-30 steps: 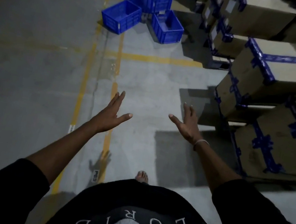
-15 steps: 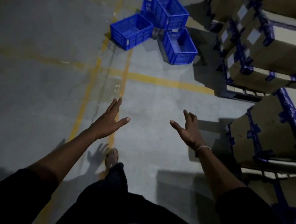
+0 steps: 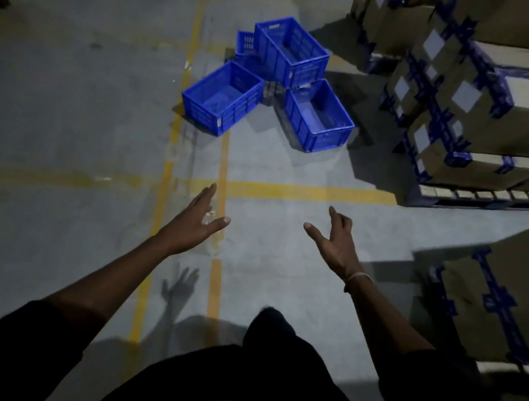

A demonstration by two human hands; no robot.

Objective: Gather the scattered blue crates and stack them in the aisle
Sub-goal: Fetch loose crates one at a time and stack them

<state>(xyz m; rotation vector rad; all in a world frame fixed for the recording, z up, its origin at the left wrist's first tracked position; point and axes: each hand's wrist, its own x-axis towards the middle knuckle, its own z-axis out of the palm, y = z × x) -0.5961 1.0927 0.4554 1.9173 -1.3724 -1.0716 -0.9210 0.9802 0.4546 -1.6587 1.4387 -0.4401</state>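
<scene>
Blue crates [image 3: 270, 87] lie clustered on the concrete floor [image 3: 63, 106] at upper centre, touching, beside the taped cartons [image 3: 479, 106]. Your left hand [image 3: 192, 223] and right hand [image 3: 336, 243], fingers spread, hold nothing. Risk: the raised crate [image 3: 290, 52] resting on others could topple if you pull a lower one first.

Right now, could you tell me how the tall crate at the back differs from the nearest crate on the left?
The tall back crate rises well above the left front crate, and may rest on something. The back crate is farther from the person and closer to the taped cardboard boxes; the left one sits by the yellow floor line. Their long sides point in different directions. Both are blue, perforated, open-topped and look empty.
</scene>
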